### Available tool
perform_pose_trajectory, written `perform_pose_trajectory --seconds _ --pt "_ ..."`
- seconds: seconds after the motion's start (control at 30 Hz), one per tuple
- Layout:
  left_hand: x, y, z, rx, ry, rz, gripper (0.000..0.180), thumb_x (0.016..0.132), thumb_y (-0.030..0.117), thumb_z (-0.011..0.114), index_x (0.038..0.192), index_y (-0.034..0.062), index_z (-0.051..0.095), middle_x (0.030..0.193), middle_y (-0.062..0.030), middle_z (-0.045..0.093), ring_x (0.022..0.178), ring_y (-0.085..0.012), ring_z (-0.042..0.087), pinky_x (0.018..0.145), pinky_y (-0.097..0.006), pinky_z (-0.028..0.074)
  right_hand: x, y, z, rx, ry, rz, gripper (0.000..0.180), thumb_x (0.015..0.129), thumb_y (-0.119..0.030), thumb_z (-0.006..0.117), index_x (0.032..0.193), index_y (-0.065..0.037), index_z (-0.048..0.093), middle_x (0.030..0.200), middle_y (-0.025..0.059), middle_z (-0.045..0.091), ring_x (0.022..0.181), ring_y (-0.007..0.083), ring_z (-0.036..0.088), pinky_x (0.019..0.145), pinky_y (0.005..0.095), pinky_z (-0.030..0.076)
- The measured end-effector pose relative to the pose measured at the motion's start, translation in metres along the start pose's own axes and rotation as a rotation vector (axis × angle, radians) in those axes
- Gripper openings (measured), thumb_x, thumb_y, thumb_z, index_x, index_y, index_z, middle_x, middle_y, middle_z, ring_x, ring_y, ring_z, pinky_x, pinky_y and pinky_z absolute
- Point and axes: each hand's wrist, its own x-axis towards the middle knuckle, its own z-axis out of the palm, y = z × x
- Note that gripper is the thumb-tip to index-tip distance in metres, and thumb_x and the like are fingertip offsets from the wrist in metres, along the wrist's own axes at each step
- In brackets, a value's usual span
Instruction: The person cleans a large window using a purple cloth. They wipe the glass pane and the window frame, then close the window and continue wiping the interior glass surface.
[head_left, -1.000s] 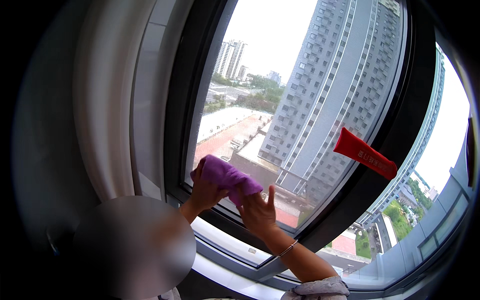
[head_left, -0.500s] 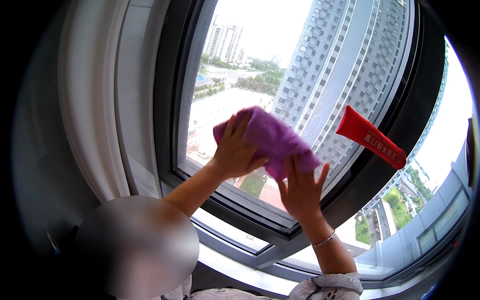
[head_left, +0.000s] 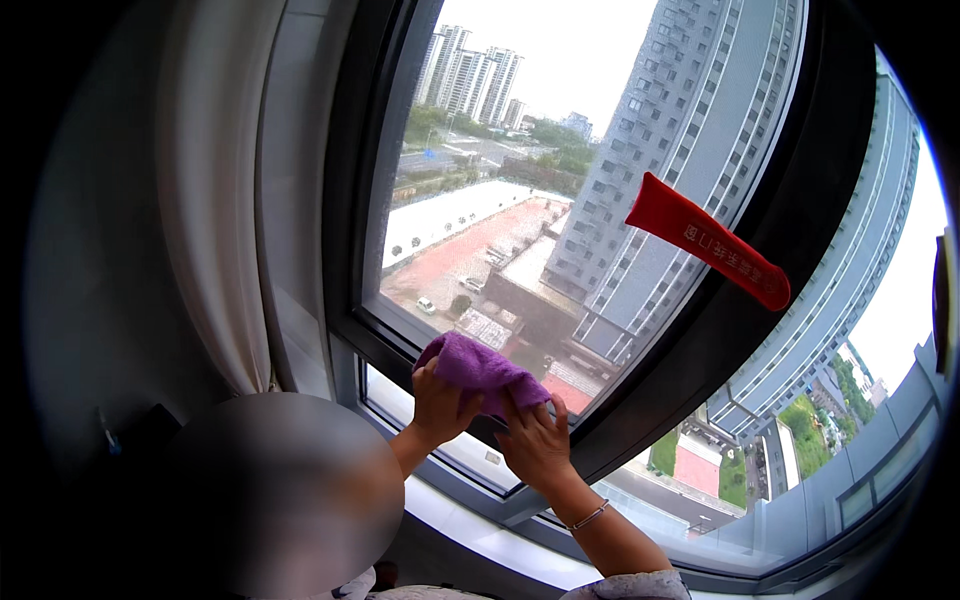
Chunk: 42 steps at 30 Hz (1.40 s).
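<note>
– Tall towers (head_left: 625, 185) stand behind the pane (head_left: 510, 225); where is the cloth (head_left: 472, 366)?
– At the lower edge of the pane, bunched; the left hand (head_left: 440, 408) grasps one end and the right hand (head_left: 538, 448) grasps the other
– How could the person hold it well?
– Probably with the folds spread, both hands pressing equally, and the bracelet (head_left: 588, 516) on the right wrist away from the dark frame (head_left: 828, 150), to avoid a scratch

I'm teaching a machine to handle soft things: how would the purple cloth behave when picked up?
The purple cloth would probably flop, since it bends and bunches at the left hand and right hand. It is likely light, being a small piece of fabric, unless wet. Its fuzzy-looking surface suggests little slipping.
</note>
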Motion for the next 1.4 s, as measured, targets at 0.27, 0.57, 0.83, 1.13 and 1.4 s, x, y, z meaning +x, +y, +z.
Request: perform_pose_trajectory --seconds 0.27,0.57,0.83,1.13,1.4 --pt "-0.010 0.021 0.040 -0.442 0.251 -0.266 0.043 0.092 0.024 0.061 0.126 0.0029 0.045 0.119 -0.0201 0.047 0.112 -0.0360 0.047 0.099 -0.046 0.035 0.026 0.003 0.006 0.429 0.169 0.067 0.037 0.084 -0.003 0.058 0.120 -0.009 0.059 0.111 0.0150 0.064 0.105 0.0366 0.058 0.089 0.0448 0.045" --pt "0.025 -0.032 0.035 -0.125 0.408 -0.418 0.028 0.088 0.032 0.059 0.092 0.0036 0.062 0.098 -0.0235 0.059 0.102 -0.0433 0.052 0.092 -0.053 0.035 0.054 -0.004 -0.007 0.613 0.080 -0.125 0.052 0.084 -0.009 0.066 0.134 -0.006 0.051 0.136 0.0207 0.052 0.119 0.0386 0.054 0.098 0.0420 0.044" --pt "0.030 -0.133 0.038 0.049 0.561 -0.626 0.046 0.094 0.043 0.045 0.094 -0.0003 0.061 0.100 -0.0259 0.060 0.102 -0.0466 0.051 0.098 -0.057 0.030 0.027 -0.002 -0.016 0.655 -0.078 -0.063 0.049 0.084 -0.011 0.068 0.132 -0.010 0.055 0.137 0.0215 0.052 0.110 0.0401 0.060 0.091 0.0418 0.050" --pt "0.017 -0.172 -0.002 -0.026 0.183 -0.607 0.038 0.090 0.035 0.051 0.102 -0.0002 0.061 0.112 -0.0282 0.057 0.108 -0.0474 0.048 0.097 -0.055 0.031 0.042 0.002 -0.016 0.625 0.069 0.073 0.048 0.082 -0.007 0.070 0.128 -0.006 0.057 0.137 0.0206 0.052 0.118 0.0384 0.057 0.097 0.0404 0.049" --pt "0.050 -0.215 -0.021 0.073 0.200 -0.398 0.037 0.089 0.037 0.056 0.105 0.0044 0.063 0.116 -0.0284 0.056 0.112 -0.0488 0.047 0.102 -0.057 0.030 0.061 -0.011 -0.013 0.434 0.063 0.020 0.045 0.082 -0.016 0.069 0.126 -0.013 0.060 0.138 0.0167 0.052 0.124 0.0340 0.052 0.107 0.0455 0.036"
